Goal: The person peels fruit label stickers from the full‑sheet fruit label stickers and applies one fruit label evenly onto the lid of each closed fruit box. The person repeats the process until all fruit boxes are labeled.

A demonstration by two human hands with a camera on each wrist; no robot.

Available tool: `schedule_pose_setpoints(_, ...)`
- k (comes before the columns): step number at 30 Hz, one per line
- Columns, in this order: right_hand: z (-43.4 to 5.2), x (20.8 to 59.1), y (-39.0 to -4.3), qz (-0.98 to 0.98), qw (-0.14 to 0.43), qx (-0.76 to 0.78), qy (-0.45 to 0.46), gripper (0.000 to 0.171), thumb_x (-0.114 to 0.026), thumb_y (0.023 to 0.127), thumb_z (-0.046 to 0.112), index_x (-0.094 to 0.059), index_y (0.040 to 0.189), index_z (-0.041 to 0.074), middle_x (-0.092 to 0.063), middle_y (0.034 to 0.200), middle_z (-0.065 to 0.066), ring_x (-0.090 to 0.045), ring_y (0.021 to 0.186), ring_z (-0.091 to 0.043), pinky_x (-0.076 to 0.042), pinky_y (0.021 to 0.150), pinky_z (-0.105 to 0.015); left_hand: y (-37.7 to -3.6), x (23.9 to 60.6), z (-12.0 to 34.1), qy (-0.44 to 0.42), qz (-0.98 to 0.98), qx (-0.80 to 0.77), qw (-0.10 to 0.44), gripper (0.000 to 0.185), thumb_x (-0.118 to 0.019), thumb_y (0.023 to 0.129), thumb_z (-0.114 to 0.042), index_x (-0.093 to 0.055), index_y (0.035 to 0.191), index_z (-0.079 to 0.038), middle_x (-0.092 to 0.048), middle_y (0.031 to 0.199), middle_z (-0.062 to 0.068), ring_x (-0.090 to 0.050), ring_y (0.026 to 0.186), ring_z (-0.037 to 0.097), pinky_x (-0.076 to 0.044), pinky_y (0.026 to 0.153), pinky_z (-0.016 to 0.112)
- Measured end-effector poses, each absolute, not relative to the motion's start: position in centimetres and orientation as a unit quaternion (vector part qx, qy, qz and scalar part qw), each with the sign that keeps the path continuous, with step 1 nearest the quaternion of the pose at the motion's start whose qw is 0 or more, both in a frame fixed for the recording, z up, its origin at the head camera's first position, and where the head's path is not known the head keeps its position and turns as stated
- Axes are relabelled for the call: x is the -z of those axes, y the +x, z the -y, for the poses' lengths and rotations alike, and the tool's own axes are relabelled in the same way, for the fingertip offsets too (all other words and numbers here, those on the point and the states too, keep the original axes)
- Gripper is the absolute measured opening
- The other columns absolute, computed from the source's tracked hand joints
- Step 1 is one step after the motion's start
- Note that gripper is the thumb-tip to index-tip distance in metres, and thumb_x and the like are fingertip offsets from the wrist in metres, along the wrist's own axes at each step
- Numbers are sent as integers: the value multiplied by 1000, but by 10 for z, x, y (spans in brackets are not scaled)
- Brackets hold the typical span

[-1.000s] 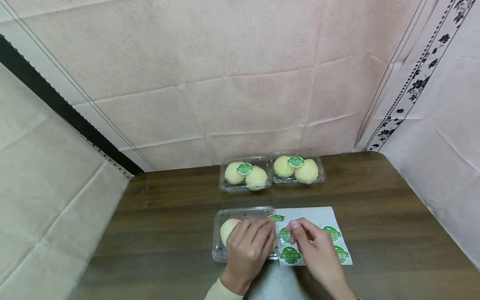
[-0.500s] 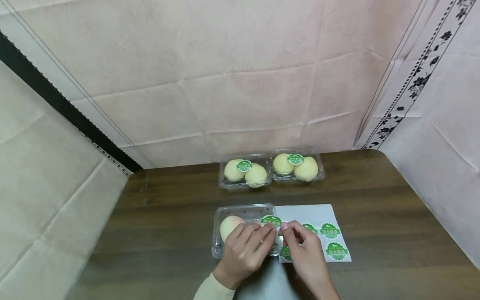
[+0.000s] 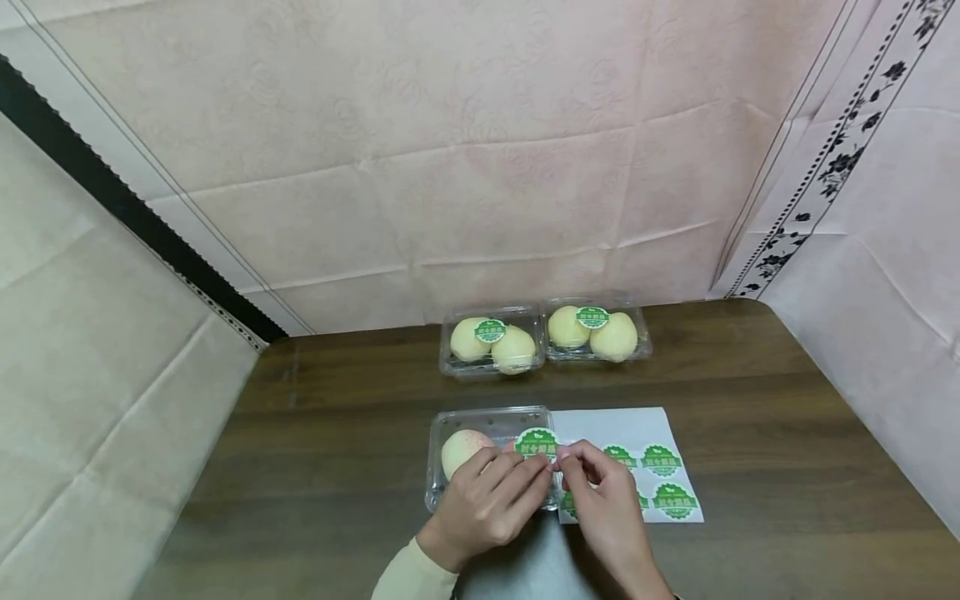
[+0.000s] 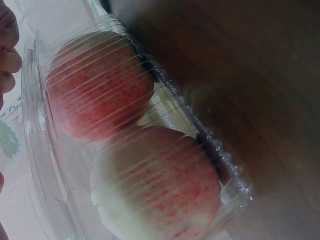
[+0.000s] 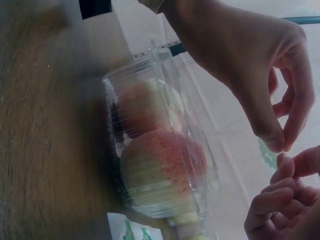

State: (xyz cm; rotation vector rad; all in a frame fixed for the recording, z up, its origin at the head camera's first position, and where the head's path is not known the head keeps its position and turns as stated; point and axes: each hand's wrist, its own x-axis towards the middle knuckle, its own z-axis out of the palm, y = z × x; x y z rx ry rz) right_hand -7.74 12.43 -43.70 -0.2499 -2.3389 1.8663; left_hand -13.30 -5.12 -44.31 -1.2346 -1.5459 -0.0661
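Observation:
A green-and-white round sticker point(image 3: 536, 442) is held up between both hands over a clear plastic clamshell box point(image 3: 438, 496). My left hand point(image 3: 487, 508) pinches the sticker's lower edge between thumb and forefinger. The right hand point(image 3: 606, 508) pinches at its right edge, fingertips close to the left ones. Inside the box lie two pale peaches with a red blush; one peach point(image 3: 462, 450) shows at the left, while the left hand mostly covers the other. Both the near peach point(image 4: 157, 182) and the far peach point(image 4: 100, 87) appear through the box wall in the left wrist view.
A white sticker sheet point(image 3: 607, 423) with several green stickers lies right of the box, partly under the right hand. Behind stand two closed boxes, the left box point(image 3: 447, 367) and right box point(image 3: 645, 350), each holding two peaches and bearing a sticker. Cloth walls point(image 3: 480, 208) surround the wooden table point(image 3: 322, 467).
The sticker has moved left from the sheet's corner to over the box and now faces up more. My right hand has come left, close to the left fingertips.

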Motion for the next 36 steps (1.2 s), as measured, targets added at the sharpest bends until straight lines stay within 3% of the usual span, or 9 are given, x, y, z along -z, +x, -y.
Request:
schedule_pose_setpoints(3,-125,438,-78,780,69,-616,-88,15,-64,105,7,-77,96,7,-71,90,-5,-62,77,-13,-51,68,-24,-133,447,52,-517,665,28,539,28,-58,101,-5,-82,91,-15,-79,96,-1,-71,80,11,-55,67,24)
schedule_pose_setpoints(6,-127,439,-79,780,71,-615,-91,15,-64,105,8,-76,96,8,-68,86,-4,-62,77,-12,-51,70,-25,-133,450,52,-512,675,35,530,26,-59,103,-8,-82,93,-15,-78,95,-1,-71,80,12,-57,69,25)
schedule_pose_setpoints(14,-132,440,-82,773,85,-620,-104,18,-64,107,17,-74,93,10,-57,76,-3,-55,70,-15,-43,63,-26,-130,444,45,-475,704,115,515,15,-67,99,-15,-79,91,-13,-75,93,0,-69,79,14,-56,68,24)
schedule_pose_setpoints(17,-133,439,-84,765,78,-629,-112,19,-63,107,18,-74,96,8,-55,76,-3,-51,66,-14,-42,60,-26,-125,441,44,-385,785,238,424,5,-77,91,-18,-79,93,-14,-74,98,-2,-66,82,12,-55,68,24)
schedule_pose_setpoints(20,-133,437,-85,748,63,-651,-114,19,-62,108,18,-72,98,5,-53,74,-4,-48,60,-13,-41,53,-26,-119,438,44,-244,840,401,274,12,-84,87,-14,-79,99,-14,-72,98,-3,-64,80,10,-56,67,24)
schedule_pose_setpoints(25,-131,436,-85,718,37,-684,-122,21,-60,109,20,-70,101,3,-49,72,-4,-43,55,-14,-39,47,-26,-118,436,48,-74,786,610,71,11,-78,94,-8,-78,105,-7,-73,91,4,-65,75,11,-56,64,23)
schedule_pose_setpoints(31,-130,436,-85,710,28,-694,-119,22,-61,109,21,-70,101,2,-49,72,-4,-43,54,-14,-37,46,-25,-119,434,52,-15,695,716,-65,20,-68,101,-9,-74,108,9,-73,85,9,-62,68,10,-52,58,19)
schedule_pose_setpoints(36,-127,438,-83,701,34,-705,-104,23,-62,108,19,-69,97,0,-49,69,-4,-41,50,-12,-35,44,-23,-119,431,54,-5,663,741,-107,25,-66,102,-10,-71,107,14,-71,82,5,-58,63,6,-50,55,17)
